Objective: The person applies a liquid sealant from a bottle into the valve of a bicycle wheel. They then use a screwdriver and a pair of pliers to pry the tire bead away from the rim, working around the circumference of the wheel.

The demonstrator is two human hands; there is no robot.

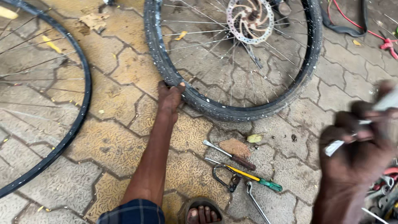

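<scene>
My left hand (170, 96) clamps the tyre (215, 108) of the wheel lying on the paving, steadying it. My right hand (360, 150), blurred, fists around a pale tool (338, 146).

On the paved floor (124, 137) near your fingers lie two screwdrivers, one brown-handled (230, 155) and one green-handled (248, 176), with a metal wrench (256, 202) just beside them. A second, bare rim (62, 103) lies well off to their left. A red tool (389, 45) lies far beyond them.
</scene>
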